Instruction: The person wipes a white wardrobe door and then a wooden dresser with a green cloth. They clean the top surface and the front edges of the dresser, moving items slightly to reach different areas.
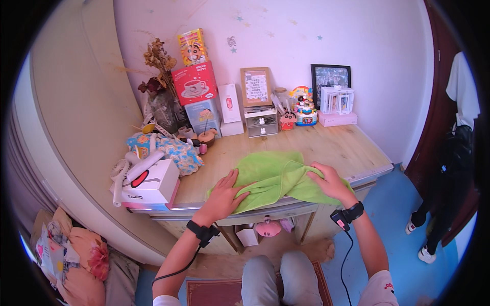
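A crumpled green cloth [268,172] lies on the wooden desktop [329,141], and part of it hangs over the front edge. My left hand [224,197] rests palm down on the cloth's left side, its fingers apart. At the right, my right hand [329,183] has a fold of the cloth between thumb and fingers. Both wrists wear black straps with small devices and cables. The desktop under the cloth is hidden.
Left on the desk are a white box [157,183], a handheld fan [119,176] and a patterned blue fabric item [178,151]. Stacked boxes [195,84], a small drawer unit [262,124] and picture frames [331,78] line the wall. A person [451,153] stands at right.
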`<action>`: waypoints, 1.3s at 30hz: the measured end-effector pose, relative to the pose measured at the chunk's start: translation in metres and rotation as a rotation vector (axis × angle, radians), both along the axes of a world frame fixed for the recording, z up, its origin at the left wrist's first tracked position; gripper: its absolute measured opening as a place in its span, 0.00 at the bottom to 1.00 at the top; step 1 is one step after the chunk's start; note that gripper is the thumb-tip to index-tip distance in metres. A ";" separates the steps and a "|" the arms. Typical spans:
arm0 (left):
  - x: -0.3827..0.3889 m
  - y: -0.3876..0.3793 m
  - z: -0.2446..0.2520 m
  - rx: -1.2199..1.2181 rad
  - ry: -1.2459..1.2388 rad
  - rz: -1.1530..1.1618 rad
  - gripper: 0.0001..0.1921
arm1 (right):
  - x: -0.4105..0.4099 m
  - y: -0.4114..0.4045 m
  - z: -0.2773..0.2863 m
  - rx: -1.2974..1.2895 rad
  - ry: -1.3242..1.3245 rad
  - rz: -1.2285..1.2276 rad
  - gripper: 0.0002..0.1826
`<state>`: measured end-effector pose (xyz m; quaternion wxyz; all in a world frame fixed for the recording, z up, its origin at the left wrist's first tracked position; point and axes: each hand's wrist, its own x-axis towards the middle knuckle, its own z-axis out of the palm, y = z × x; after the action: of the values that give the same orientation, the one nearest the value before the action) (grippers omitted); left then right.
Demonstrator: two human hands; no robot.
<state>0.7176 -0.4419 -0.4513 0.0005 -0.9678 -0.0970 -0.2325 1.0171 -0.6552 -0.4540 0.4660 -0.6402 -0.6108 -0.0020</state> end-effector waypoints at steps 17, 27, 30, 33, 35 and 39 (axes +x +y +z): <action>0.010 0.006 -0.015 0.026 0.081 -0.044 0.29 | 0.017 0.004 -0.007 -0.001 0.063 0.169 0.23; 0.001 -0.010 0.016 -0.196 -0.038 -0.158 0.33 | -0.013 0.002 -0.004 0.279 -0.211 -0.348 0.12; 0.002 -0.002 0.009 -0.278 -0.145 -0.179 0.23 | -0.015 0.008 -0.007 0.248 -0.185 -0.379 0.13; 0.000 0.000 0.003 -0.457 -0.230 -0.139 0.14 | -0.007 0.016 -0.009 0.254 -0.001 -0.341 0.13; 0.005 0.001 -0.002 -0.313 -0.365 -0.149 0.10 | 0.008 0.022 -0.007 0.247 0.148 -0.277 0.10; 0.003 -0.003 -0.012 -0.255 -0.528 0.074 0.07 | -0.006 0.041 0.011 0.319 0.597 -0.019 0.12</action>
<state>0.7203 -0.4449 -0.4630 -0.1381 -0.8618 -0.1573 -0.4621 1.0115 -0.6146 -0.4425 0.7186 -0.5371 -0.4333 0.0858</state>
